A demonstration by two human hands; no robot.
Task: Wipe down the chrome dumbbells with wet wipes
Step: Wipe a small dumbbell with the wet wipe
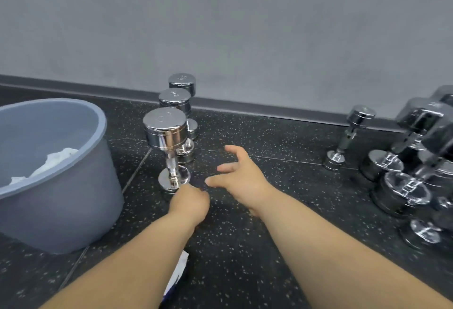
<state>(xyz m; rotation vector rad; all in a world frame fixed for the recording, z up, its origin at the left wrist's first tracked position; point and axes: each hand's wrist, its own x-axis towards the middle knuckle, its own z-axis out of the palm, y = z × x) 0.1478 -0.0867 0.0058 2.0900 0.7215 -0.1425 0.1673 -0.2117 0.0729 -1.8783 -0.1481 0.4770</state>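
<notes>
A white and blue pack [177,277] lies on the floor [245,247], partly hidden under the left arm, nearer than both hands.

The left hand [190,202] reaches down with its grip curled together. I cannot tell if it holds anything. It sits right at the bottom disc of the nearest dumbbell [169,147].

The right hand [241,176] is just to the right of the left hand. Its grip is apart, fingers spread wide, holding nothing. It hangs over the dark speckled floor.

The nearest dumbbell stands upright just past the left hand. Two more dumbbells [177,102] stand in a row behind it, going toward the wall [220,26].

Left of the left hand sits a grey bucket [61,198]. White wipes [52,161] lie crumpled inside it.

Well to the right of the right hand is a bunch of dumbbells [407,169], blurry and close together. One small dumbbell [349,137] leans a bit, standing apart from the bunch, near the wall.
</notes>
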